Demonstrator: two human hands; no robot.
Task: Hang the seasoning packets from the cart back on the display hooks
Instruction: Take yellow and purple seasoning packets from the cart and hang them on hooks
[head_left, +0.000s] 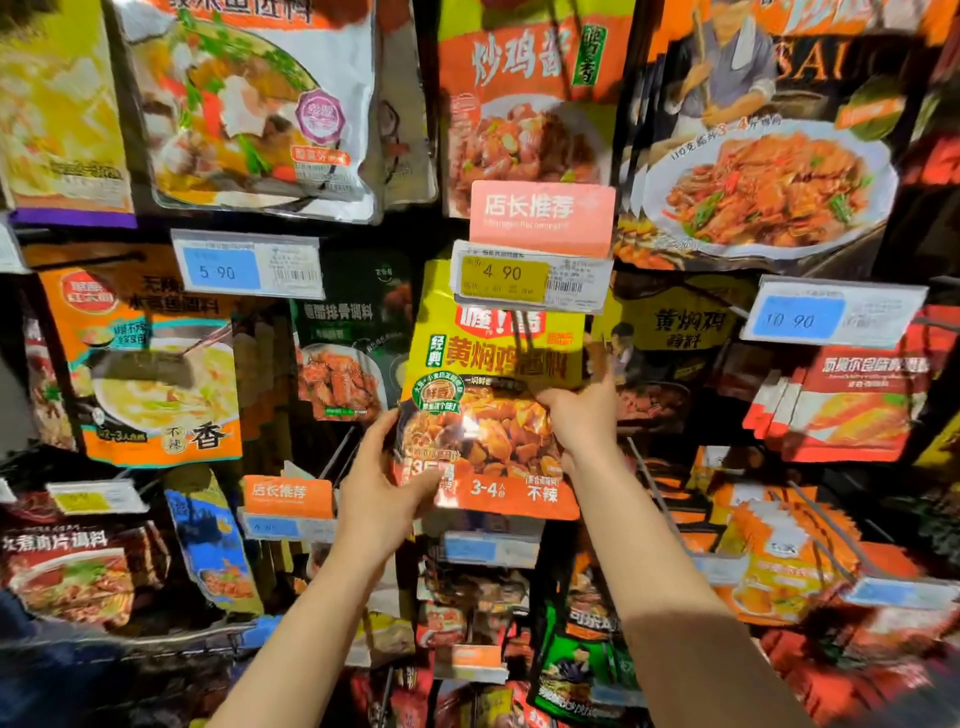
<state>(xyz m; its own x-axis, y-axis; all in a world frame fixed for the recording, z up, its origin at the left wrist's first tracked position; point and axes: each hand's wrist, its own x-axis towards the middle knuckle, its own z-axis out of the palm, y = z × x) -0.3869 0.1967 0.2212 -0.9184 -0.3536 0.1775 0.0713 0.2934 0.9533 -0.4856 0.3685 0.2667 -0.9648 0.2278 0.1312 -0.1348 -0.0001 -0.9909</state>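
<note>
A yellow and orange seasoning packet (493, 395) with a braised chicken picture is held up against the display, its top edge tucked behind the yellow 4.90 price tag (524, 278). My left hand (384, 483) grips its lower left corner, thumb on the front. My right hand (579, 421) pinches its right edge at mid height. The hook itself is hidden behind the tag and the packet. The cart is out of view.
Packets hang all around: an orange soup packet (156, 374) at left, a dark green rib packet (348, 343), red packets (852, 405) at right. A pink sign (543, 215) sits above the tag. Bare metal hooks (826, 525) jut out lower right.
</note>
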